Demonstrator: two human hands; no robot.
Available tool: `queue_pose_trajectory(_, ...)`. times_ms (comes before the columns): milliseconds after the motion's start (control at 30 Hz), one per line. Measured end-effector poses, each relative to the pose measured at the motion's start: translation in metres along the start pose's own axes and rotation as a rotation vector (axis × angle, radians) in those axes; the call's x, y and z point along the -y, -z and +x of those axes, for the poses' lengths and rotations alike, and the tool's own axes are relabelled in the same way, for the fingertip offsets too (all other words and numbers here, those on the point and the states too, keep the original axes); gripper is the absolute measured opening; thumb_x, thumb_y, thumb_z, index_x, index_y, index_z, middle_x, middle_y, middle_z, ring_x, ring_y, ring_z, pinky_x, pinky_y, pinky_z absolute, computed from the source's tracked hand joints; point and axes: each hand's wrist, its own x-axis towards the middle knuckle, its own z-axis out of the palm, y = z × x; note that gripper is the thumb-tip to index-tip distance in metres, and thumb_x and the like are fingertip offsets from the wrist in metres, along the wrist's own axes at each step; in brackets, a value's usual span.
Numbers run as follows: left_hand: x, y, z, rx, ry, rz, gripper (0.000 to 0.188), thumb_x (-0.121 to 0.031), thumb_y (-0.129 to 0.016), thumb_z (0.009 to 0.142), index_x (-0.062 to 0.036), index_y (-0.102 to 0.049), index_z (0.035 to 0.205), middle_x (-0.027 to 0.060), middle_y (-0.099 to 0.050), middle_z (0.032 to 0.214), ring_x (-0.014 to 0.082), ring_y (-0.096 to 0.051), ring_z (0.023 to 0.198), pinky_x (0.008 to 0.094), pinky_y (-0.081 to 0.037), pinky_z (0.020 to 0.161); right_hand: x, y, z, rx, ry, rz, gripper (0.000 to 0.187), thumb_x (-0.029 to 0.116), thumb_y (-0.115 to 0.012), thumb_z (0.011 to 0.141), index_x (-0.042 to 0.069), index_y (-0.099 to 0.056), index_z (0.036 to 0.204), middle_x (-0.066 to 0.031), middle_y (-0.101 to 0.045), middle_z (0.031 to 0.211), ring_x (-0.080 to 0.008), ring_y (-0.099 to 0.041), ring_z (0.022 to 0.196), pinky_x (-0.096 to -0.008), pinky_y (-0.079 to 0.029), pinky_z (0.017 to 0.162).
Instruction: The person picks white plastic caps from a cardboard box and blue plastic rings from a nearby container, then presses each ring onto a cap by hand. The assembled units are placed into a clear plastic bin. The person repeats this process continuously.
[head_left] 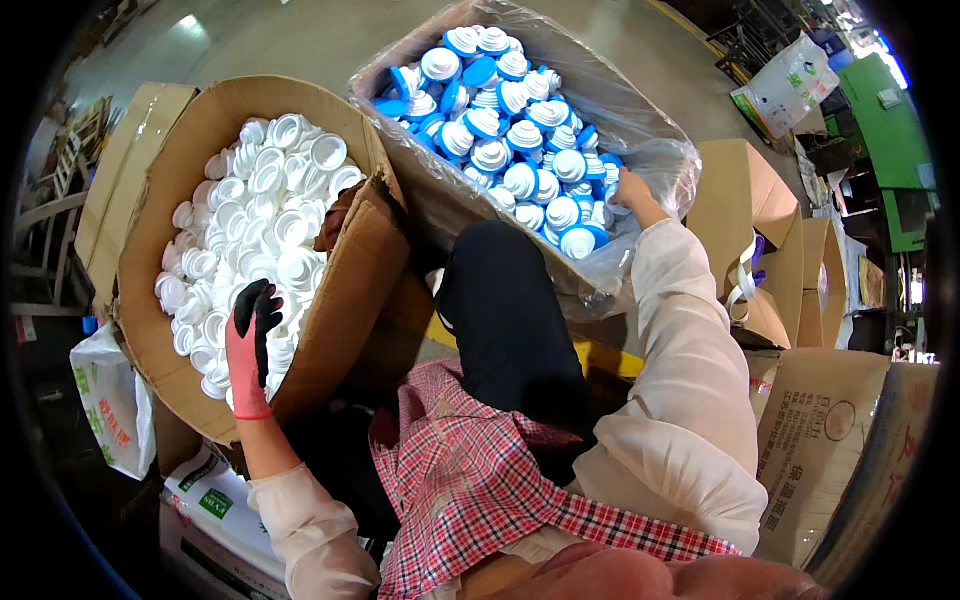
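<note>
My left hand (251, 340), in a pink glove with black fingers, is over the white plastic cap-like pieces (268, 178) heaped in a cardboard box on the left. Its fingers are bent but apart, and I see nothing held in them. On the right, my bare right hand (630, 190) reaches into a second box lined with clear plastic (650, 130). That box is full of stepped white pieces with blue discs (523, 136). The right hand is against the heap's right side. Its fingertips are partly hidden, so a grip on a piece cannot be made out.
The left box's wall (345, 300) stands between the two heaps, with a brown cloth-like thing (340, 213) at its edge. Open cardboard boxes (765, 290) stand on the right. A white bag (110, 400) is left of the left box. Green machinery (885, 130) is farther off.
</note>
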Motion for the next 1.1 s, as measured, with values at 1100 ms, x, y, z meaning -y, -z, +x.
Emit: queue_pose_trajectory(1100,0.331,0.257,-0.235,-1.075,0.474,0.312,0.045,-0.027,-0.070,0.080,-0.0075,-0.062,0.120,0.0158,-0.066,0.111,0.0319,-0.063,0.104,0.0369,-0.048,0.092,0.503,0.066,-0.367,0.016,1.882,-0.119,0.044,0.030,-0.080,0.069,0.008,-0.064,0.105,-0.0088,-0.063,0.098,-0.0289,-0.061,0.093,-0.0403,-0.050,0.076)
